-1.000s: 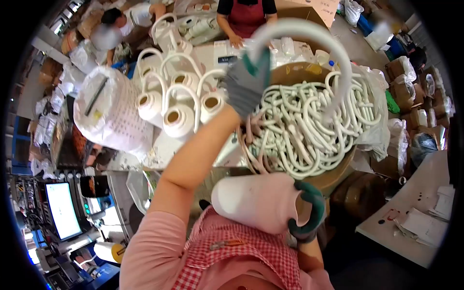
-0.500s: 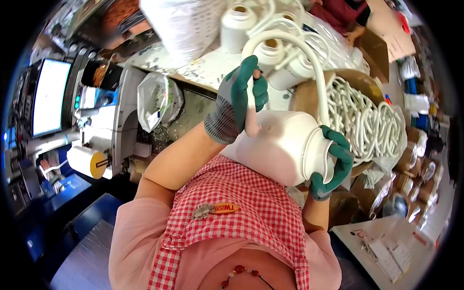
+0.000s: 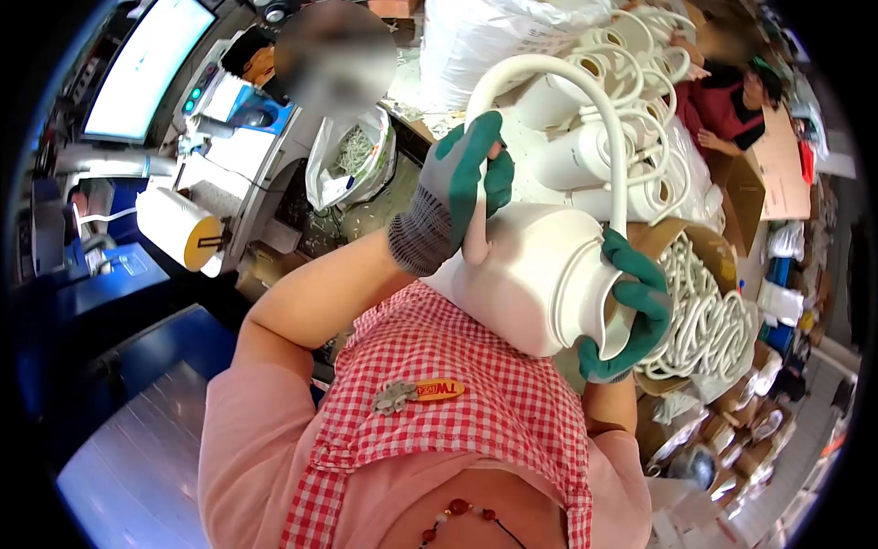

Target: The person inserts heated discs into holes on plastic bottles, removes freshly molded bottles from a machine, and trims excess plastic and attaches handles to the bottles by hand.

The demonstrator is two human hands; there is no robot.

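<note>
A white plastic jar lies on its side in front of my checked apron, its open neck to the right. A white curved tube arches above it. My left hand, in a grey and green glove, is closed around the left end of the tube, just above the jar's body. My gloved right hand grips the neck, fingers curled over the rim. The tube's right end drops behind the neck and the right fingers, so its end is hidden.
Several white jars with tubes stand or lie on the table beyond. A box of white tubes is at the right. A white sack, a waste bag and a monitor are farther left. A co-worker is at the upper right.
The view has swung, so the background sits differently. The jar's neck is tipped slightly lower in view. Both hands keep their grips on the tube and neck.
</note>
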